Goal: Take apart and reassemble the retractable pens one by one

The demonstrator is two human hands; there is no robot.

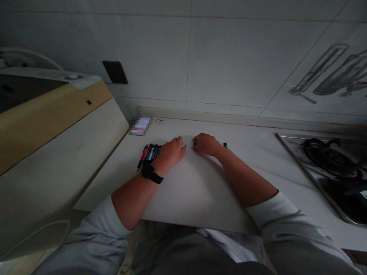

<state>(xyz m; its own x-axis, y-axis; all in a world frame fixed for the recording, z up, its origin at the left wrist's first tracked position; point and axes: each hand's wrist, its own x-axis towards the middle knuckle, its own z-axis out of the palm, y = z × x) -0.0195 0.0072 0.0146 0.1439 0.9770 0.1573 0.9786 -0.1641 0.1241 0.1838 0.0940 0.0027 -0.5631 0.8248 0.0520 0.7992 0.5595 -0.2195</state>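
My left hand (171,152) rests on the white counter (195,191) with its fingers curled, pinching a small dark tip. A black watch sits on that wrist. Just left of it lies a bunch of red, blue and black pens (149,154). My right hand (205,144) is close beside the left, fingers closed round a pen (225,145) whose teal end sticks out behind the hand. The two hands almost meet at their fingertips.
A gas hob (332,172) is set into the counter at the right. A white and tan appliance (54,126) stands at the left. A small blurred card (140,126) lies near the tiled back wall, by a dark wall socket (115,71).
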